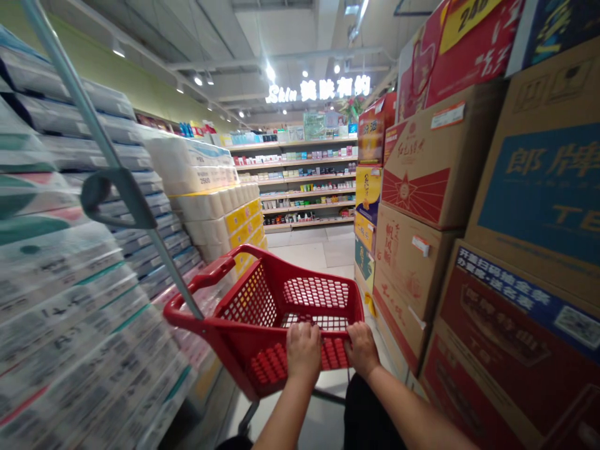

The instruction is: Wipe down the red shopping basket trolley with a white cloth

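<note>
A red plastic shopping basket cart [323, 284] with lattice walls and a long grey metal pull handle [100, 134] stands right in front of me. Over the cart's near rim curl the fingers of my left hand [304, 353], near the middle of that side. My right hand [362, 349] grips the same rim close to its right corner. Through the lattice I see no goods inside the basket. The pull handle leans up and to the left, and neither hand touches it.
Wrapped paper packs [89, 300] rise in tall stacks on the left, with tissue rolls [201, 206] behind them. Cardboard boxes [422, 162] are piled high along the right. A tiled aisle floor [309, 253] leads to shelves of small goods [295, 181] at the back.
</note>
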Action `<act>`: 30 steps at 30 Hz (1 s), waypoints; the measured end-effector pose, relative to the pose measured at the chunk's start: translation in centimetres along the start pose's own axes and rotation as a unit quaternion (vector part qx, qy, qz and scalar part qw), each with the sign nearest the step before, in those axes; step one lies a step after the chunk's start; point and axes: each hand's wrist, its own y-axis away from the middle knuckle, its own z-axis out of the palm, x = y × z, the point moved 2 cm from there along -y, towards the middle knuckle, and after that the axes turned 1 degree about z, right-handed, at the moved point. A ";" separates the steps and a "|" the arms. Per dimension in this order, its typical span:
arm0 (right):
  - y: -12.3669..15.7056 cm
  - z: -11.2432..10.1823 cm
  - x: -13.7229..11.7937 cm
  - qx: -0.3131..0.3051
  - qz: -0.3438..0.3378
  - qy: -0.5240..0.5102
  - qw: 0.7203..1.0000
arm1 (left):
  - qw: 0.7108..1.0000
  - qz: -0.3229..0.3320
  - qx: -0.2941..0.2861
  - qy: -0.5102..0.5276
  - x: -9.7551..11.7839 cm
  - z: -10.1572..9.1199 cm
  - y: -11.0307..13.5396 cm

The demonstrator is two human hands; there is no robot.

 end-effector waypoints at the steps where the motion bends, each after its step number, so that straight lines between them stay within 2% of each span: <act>1: 0.0 -0.1 -0.1 0.005 -0.001 0.002 1.000 | 1.000 0.004 -0.003 0.003 0.4 0.4 0.1; 5: -0.1 -0.4 -0.5 0.024 -0.007 0.009 1.000 | 1.000 0.026 -0.005 0.012 1.6 1.7 0.8; 8: 0.2 -0.6 -0.8 0.026 -0.010 0.005 1.000 | 0.997 0.071 -0.008 0.021 1.1 1.7 1.1; 11: 0.6 -0.8 -1.2 0.025 -0.009 -0.004 1.000 | 0.995 0.100 -0.011 0.029 -1.0 0.2 1.0; 14: 0.9 -0.9 -1.7 0.022 -0.008 -0.010 1.000 | 0.999 0.031 -0.002 0.017 -3.8 -2.2 0.7; 17: 0.9 -0.9 -2.1 0.017 -0.010 -0.012 1.000 | 1.000 -0.009 0.012 0.004 -5.1 -3.7 0.8; 20: 0.8 -0.8 -2.5 0.017 -0.013 -0.010 1.000 | 1.000 -0.023 0.012 -0.001 -4.3 -3.2 1.1; 22: 0.9 -0.8 -2.5 0.016 -0.011 -0.007 1.000 | 1.000 -0.023 -0.003 0.006 -2.7 -2.2 1.3; 26: 1.0 -0.9 -2.4 0.005 -0.012 0.000 1.000 | 0.998 0.017 -0.053 0.037 0.6 -0.6 1.4; 28: 1.1 -1.1 -2.1 -0.011 -0.010 -0.002 1.000 | 0.995 0.051 -0.064 0.051 0.9 -0.7 1.2; 30: 1.1 -1.2 -1.9 -0.027 -0.010 -0.006 1.000 | 0.993 0.078 -0.068 0.061 -0.1 -1.4 1.1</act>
